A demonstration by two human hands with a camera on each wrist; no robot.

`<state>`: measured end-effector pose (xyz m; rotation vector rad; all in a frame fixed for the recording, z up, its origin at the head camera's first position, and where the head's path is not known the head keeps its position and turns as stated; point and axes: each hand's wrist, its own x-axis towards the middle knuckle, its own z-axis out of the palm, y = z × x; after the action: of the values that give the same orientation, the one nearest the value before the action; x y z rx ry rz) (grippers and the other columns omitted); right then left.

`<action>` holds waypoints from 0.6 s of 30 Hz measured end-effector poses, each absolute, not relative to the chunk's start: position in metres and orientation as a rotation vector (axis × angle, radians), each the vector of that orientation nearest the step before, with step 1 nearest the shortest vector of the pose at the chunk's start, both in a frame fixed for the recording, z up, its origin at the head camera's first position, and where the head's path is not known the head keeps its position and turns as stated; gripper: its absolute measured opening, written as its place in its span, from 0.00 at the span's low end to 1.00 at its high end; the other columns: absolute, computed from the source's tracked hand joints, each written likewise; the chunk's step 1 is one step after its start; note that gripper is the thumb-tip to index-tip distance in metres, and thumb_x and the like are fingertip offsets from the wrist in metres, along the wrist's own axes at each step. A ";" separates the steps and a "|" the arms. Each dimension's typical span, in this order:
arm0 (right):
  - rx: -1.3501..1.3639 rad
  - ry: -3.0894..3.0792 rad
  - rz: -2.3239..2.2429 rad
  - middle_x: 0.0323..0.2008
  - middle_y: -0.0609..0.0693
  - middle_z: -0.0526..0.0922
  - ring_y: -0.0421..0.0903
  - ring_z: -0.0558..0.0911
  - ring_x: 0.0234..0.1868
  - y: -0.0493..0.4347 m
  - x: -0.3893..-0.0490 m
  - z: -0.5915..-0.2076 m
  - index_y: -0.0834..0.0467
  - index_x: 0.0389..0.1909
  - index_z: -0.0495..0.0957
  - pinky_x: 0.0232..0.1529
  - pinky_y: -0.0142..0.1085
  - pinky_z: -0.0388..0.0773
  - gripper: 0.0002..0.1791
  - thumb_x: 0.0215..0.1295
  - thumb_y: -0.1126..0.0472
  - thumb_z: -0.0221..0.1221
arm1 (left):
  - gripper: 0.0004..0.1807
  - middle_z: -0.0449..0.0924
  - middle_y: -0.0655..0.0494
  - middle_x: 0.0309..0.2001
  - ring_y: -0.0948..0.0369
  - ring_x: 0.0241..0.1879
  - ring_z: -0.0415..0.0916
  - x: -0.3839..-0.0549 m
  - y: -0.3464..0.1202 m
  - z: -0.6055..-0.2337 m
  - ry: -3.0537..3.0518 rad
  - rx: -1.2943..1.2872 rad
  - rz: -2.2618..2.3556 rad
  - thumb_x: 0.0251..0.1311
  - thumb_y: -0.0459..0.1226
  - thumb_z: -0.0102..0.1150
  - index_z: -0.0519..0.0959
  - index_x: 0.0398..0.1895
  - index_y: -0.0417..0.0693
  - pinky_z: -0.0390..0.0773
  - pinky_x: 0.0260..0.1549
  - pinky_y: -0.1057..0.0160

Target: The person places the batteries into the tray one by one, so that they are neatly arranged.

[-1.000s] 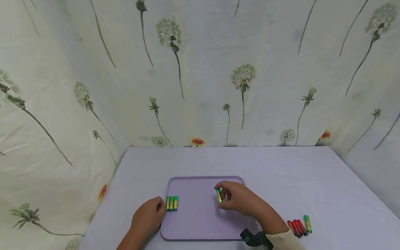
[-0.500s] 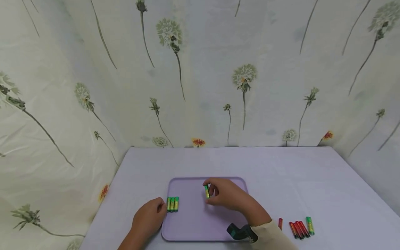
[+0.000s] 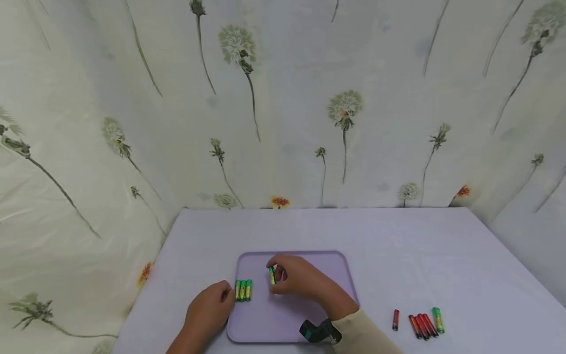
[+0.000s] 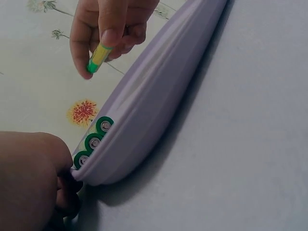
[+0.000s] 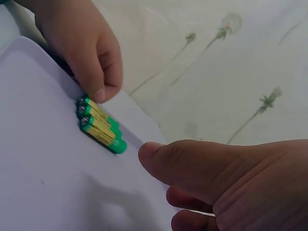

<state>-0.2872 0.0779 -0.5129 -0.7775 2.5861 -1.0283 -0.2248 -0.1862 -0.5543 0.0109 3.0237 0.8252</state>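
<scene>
In the head view a purple tray (image 3: 254,322) lies on the table. Three green-and-yellow batteries (image 3: 243,290) stand side by side along its left rim. My left hand (image 3: 210,307) pinches that rim right beside them; the left wrist view shows the tray edge (image 4: 132,159) between thumb and curled fingers. Over the tray, to the right of the row, my right hand (image 3: 302,281) holds one more green-and-yellow battery (image 3: 271,276) between thumb and fingertips. This battery (image 4: 99,57) also shows in the left wrist view, but the thumb hides it in the right wrist view.
On the table to the right of the tray lie several red batteries (image 3: 423,326) in a row, with a green battery (image 3: 438,320) at its right end. A single red battery (image 3: 395,319) lies apart. Flower-print cloth (image 3: 292,123) walls the table's back and sides.
My right hand has carried its battery leftward over the tray toward the row. A lone red battery has come out from behind the right forearm. The left hand stays at the rim.
</scene>
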 end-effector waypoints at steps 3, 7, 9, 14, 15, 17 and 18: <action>-0.811 2.593 -0.988 0.33 0.38 0.80 0.36 0.78 0.34 0.065 -0.288 -0.515 0.53 0.58 0.81 0.40 0.34 0.76 0.28 0.57 0.54 0.77 | 0.11 0.72 0.64 0.22 0.63 0.23 0.67 -0.226 -0.188 -0.555 3.017 0.019 0.831 0.71 0.46 0.58 0.77 0.29 0.59 0.65 0.24 0.61; -0.840 2.590 -0.957 0.32 0.38 0.80 0.35 0.78 0.35 0.053 -0.287 -0.517 0.53 0.57 0.81 0.42 0.34 0.76 0.28 0.57 0.54 0.77 | 0.11 0.72 0.64 0.22 0.64 0.23 0.67 -0.226 -0.187 -0.554 3.029 0.019 0.822 0.71 0.45 0.59 0.77 0.28 0.58 0.65 0.23 0.61; -0.837 2.595 -0.941 0.32 0.38 0.80 0.34 0.77 0.35 0.046 -0.287 -0.518 0.53 0.57 0.81 0.42 0.34 0.76 0.28 0.57 0.54 0.77 | 0.11 0.71 0.64 0.22 0.64 0.23 0.67 -0.226 -0.187 -0.553 3.034 0.020 0.824 0.70 0.45 0.59 0.77 0.28 0.58 0.64 0.23 0.61; -0.770 2.631 -0.901 0.31 0.38 0.78 0.35 0.76 0.33 0.035 -0.284 -0.522 0.52 0.58 0.81 0.39 0.34 0.75 0.28 0.56 0.56 0.77 | 0.10 0.71 0.64 0.22 0.64 0.23 0.67 -0.224 -0.186 -0.551 3.042 0.043 0.847 0.70 0.44 0.59 0.77 0.28 0.58 0.64 0.23 0.61; -0.755 2.640 -0.893 0.31 0.38 0.78 0.35 0.76 0.33 0.033 -0.283 -0.522 0.52 0.59 0.80 0.39 0.34 0.75 0.29 0.56 0.56 0.77 | 0.10 0.71 0.64 0.22 0.64 0.23 0.66 -0.224 -0.186 -0.550 3.045 0.049 0.847 0.70 0.44 0.59 0.77 0.28 0.58 0.64 0.23 0.61; -0.730 2.657 -0.873 0.30 0.38 0.78 0.36 0.75 0.31 0.029 -0.281 -0.523 0.53 0.59 0.81 0.37 0.33 0.74 0.29 0.56 0.56 0.77 | 0.11 0.71 0.64 0.22 0.64 0.23 0.66 -0.223 -0.186 -0.550 3.047 0.048 0.845 0.70 0.44 0.59 0.76 0.28 0.58 0.64 0.23 0.61; -0.721 2.668 -0.862 0.29 0.38 0.77 0.36 0.75 0.31 0.028 -0.280 -0.524 0.53 0.59 0.81 0.36 0.33 0.74 0.29 0.56 0.56 0.77 | 0.11 0.71 0.64 0.22 0.64 0.23 0.66 -0.223 -0.186 -0.550 3.046 0.043 0.838 0.70 0.44 0.59 0.76 0.27 0.58 0.64 0.23 0.61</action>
<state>-0.2800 0.0278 -0.5239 -0.7213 2.6682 -0.8619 -0.2232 -0.1865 -0.5495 0.0433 3.0461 0.8379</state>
